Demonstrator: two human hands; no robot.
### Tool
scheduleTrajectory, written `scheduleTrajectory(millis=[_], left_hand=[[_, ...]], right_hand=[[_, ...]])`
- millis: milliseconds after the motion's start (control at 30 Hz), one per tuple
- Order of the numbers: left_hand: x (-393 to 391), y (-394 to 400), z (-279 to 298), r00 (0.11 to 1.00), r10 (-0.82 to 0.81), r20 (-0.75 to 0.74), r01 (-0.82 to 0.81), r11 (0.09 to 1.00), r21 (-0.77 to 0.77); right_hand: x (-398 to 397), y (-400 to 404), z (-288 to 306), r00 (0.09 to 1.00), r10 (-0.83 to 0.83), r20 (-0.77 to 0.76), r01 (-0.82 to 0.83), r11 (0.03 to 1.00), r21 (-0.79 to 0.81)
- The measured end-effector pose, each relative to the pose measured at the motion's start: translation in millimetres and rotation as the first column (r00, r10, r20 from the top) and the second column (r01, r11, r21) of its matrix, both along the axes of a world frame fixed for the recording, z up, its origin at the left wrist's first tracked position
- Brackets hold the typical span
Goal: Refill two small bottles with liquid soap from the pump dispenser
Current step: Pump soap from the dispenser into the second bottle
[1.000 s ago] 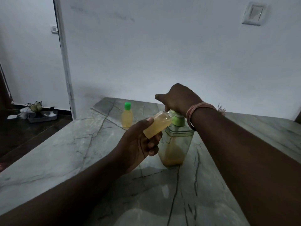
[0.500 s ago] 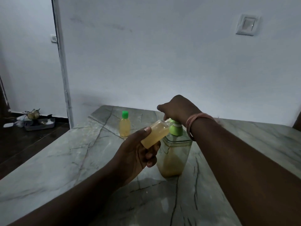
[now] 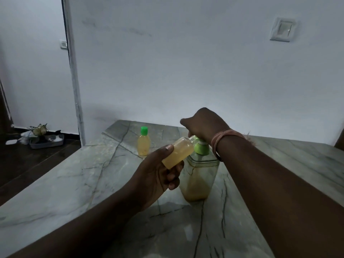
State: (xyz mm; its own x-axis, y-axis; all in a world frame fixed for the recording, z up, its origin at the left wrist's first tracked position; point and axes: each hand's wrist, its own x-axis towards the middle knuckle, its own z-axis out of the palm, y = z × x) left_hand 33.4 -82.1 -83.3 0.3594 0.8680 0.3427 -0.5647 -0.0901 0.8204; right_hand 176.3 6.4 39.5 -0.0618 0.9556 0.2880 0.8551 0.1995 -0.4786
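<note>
My left hand (image 3: 158, 175) grips a small uncapped bottle (image 3: 177, 152) of yellow soap, tilted with its mouth against the spout of the pump dispenser (image 3: 200, 175). The dispenser is a clear square container with a green pump collar, holding yellow soap in its lower part. My right hand (image 3: 203, 122) is closed over the pump head from above, hiding it. A second small bottle (image 3: 143, 144) with a green cap, filled with yellow soap, stands upright on the marble table (image 3: 78, 175) behind and to the left.
A white wall with a switch plate (image 3: 283, 29) runs behind the table. At the left the table edge drops to a dark floor, where a grey tray (image 3: 46, 141) with small items lies by a doorway.
Both hands stay on the tilted bottle and the pump head. The view has tipped up a little, so the table and hands sit lower in the frame.
</note>
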Motion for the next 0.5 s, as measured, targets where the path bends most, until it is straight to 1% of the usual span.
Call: scheduleTrajectory(millis=[133,267,300,333,367,433,500], left_hand=[[0.2,-1.3,1.1,1.0,0.023,-0.019,-0.023,1.0,-0.01],[0.5,-4.7,0.9,0.999,0.031,-0.02,-0.031,0.999,-0.022],[0.1,-4.7,0.4,0.999,0.027,-0.018,-0.027,0.999,-0.026],[-0.1,-4.2,0.9,1.0,0.022,-0.018,-0.023,0.999,-0.024],[-0.7,-3.9,0.9,1.0,0.021,-0.019,-0.021,1.0,-0.021],[-1.5,-2.9,0.8,1.0,0.02,-0.017,-0.02,1.0,-0.011],[-0.3,-2.1,0.2,1.0,0.024,-0.02,-0.024,1.0,-0.006]], right_hand=[[0.6,-1.3,3.5,0.999,-0.001,0.043,0.001,1.0,-0.009],[-1.6,-1.2,9.6,0.978,0.019,0.207,-0.021,1.0,0.007],[-3.2,-1.9,11.4,0.975,0.031,0.222,-0.037,0.999,0.023],[-3.8,-1.8,12.7,0.976,0.043,0.214,-0.053,0.998,0.042],[-4.4,-0.5,10.7,0.983,0.059,0.171,-0.068,0.997,0.047],[-3.1,1.7,3.7,0.997,0.065,0.049,-0.068,0.996,0.053],[0.3,1.9,0.4,0.998,0.063,0.015,-0.063,0.998,0.002]])
